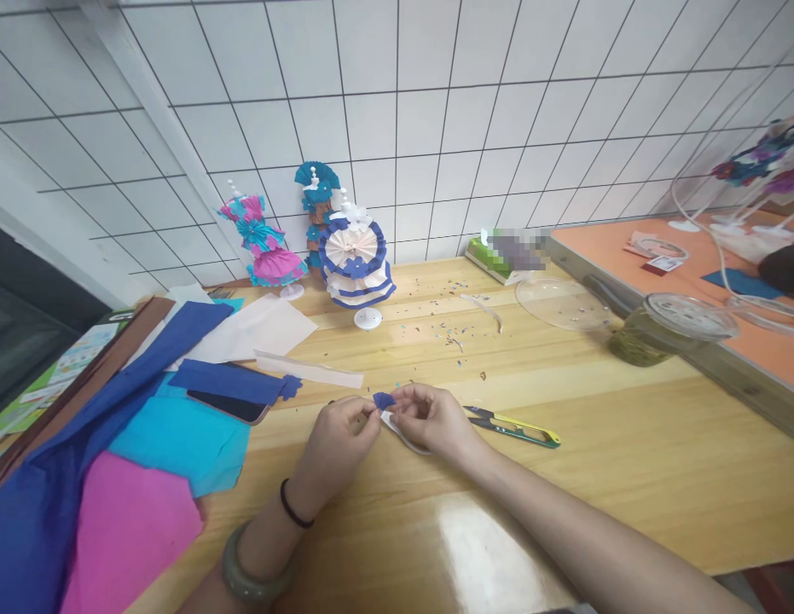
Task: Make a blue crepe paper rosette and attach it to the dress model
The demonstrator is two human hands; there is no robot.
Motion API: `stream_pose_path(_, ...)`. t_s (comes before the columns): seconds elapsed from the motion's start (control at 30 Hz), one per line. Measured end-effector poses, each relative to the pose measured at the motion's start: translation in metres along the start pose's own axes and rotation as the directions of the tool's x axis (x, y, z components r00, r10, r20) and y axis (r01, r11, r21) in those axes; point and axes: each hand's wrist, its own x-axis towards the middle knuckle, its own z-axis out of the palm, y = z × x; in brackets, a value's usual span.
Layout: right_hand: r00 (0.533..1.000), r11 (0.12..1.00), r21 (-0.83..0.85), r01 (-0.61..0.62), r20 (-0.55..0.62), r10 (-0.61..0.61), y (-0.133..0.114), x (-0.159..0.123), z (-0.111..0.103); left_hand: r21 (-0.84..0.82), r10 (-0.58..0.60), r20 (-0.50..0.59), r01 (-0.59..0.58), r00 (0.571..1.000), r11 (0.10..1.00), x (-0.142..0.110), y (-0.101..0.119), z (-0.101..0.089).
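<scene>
Between my fingertips is a small fan-shaped piece of blue crepe paper (383, 400). My left hand (338, 435) pinches its left edge, thumb against forefinger. My right hand (438, 422) has thumb and fingers closed at its right side. A white strip (404, 437) runs under the right hand, its far part hidden by the palm. Just right of that hand lie yellow-and-green thread snips (515, 424) on the wooden table (594, 486). Beyond both hands stands a blue-and-white paper dress (356, 260) on a small white stand.
Blue, turquoise and pink paper sheets (137, 520) cover the left side, with a phone (230, 407) partly under blue paper. Two other paper dresses stand by the tiled wall. Paper scraps (457, 333) are scattered behind my hands. A lidded jar (652, 333) stands right, beside an orange surface (755, 315).
</scene>
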Motion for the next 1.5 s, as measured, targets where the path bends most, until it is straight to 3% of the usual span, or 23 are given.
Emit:
stream_pose_path(0.1,1.000,1.000,-0.026,-0.002,-0.002,0.002,0.002,-0.001,-0.001,-0.002,-0.017,0.002,0.017,1.000,1.000,0.002,0.001,-0.006)
stream_pose_path(0.27,0.994,0.999,-0.018,0.027,0.106,-0.025,0.000,-0.004,-0.003,-0.053,-0.048,0.055,0.051,0.997,0.997,0.006,-0.004,-0.016)
stream_pose_path(0.6,0.970,0.979,-0.172,0.112,0.234,-0.070,0.000,-0.008,-0.005,-0.291,-0.120,0.231,0.186,0.966,0.939,0.011,-0.006,-0.025)
stream_pose_path(0.77,0.954,0.948,-0.264,0.181,0.282,-0.103,0.005,-0.010,-0.004,-0.298,-0.100,0.241,0.171,0.965,0.939,0.010,-0.001,-0.026)
stream_pose_path(0.9,0.932,0.916,-0.312,0.253,0.332,-0.144,0.002,-0.010,-0.006,-0.253,-0.129,0.178,0.172,0.975,0.952,0.009,-0.003,-0.022)
stream_pose_path(1.03,0.909,0.825,-0.439,0.356,0.365,-0.198,-0.009,-0.015,-0.008,-0.182,-0.121,0.145,0.147,0.982,0.972,0.010,-0.002,-0.021)
stream_pose_path(1.17,0.842,0.611,-0.584,0.534,0.435,-0.320,-0.018,-0.022,-0.008,-0.173,-0.112,0.145,0.137,0.983,0.975,0.010,-0.002,-0.022)
stream_pose_path(1.27,0.811,0.498,-0.640,0.585,0.485,-0.328,-0.022,-0.026,-0.009,-0.178,-0.103,0.154,0.130,0.983,0.976,0.010,-0.004,-0.022)
stream_pose_path(1.37,0.818,0.485,-0.660,0.574,0.494,-0.294,-0.030,-0.030,-0.016,-0.181,-0.090,0.169,0.121,0.981,0.976,0.009,-0.005,-0.023)
stream_pose_path(1.5,0.874,0.466,-0.740,0.486,0.406,-0.267,-0.035,-0.040,-0.045,-0.147,-0.044,0.158,0.068,0.986,0.987,0.007,-0.004,-0.026)
